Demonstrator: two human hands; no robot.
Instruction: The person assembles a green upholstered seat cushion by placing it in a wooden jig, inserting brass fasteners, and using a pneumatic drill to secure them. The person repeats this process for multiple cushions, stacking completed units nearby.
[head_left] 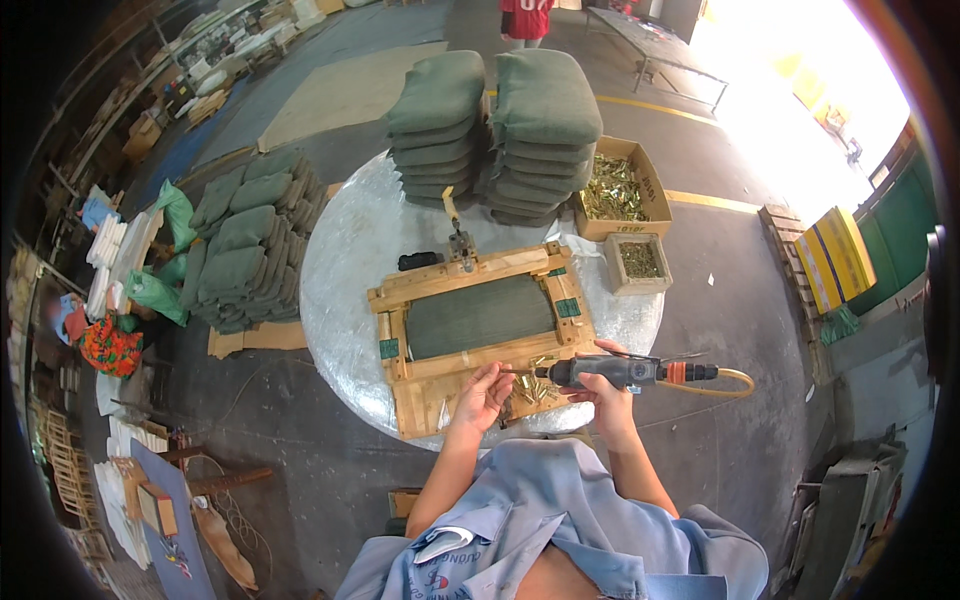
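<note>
In my right hand (610, 402) lies a dark air screwdriver (630, 373), held level with its bit pointing left. A tan hose (738, 377) with an orange-red section near it runs from its rear end. My left hand (482, 398) pinches at the tip of the bit; any small piece between the fingertips is too small to make out. Under the tool lies a pile of brass-coloured fasteners (533, 390) on a wooden jig (460, 366). A dark green cushion pad (482, 316) sits inside the jig's frame, and a toggle clamp (461, 246) stands on its far rail.
The round table (335, 270) is wrapped in shiny film. Two stacks of green pads (545, 95) stand at its back, beside a carton (648, 190) and a small wooden box (636, 285) of metal parts. More pads (245, 240) are piled left. A person in red (525, 20) stands far off.
</note>
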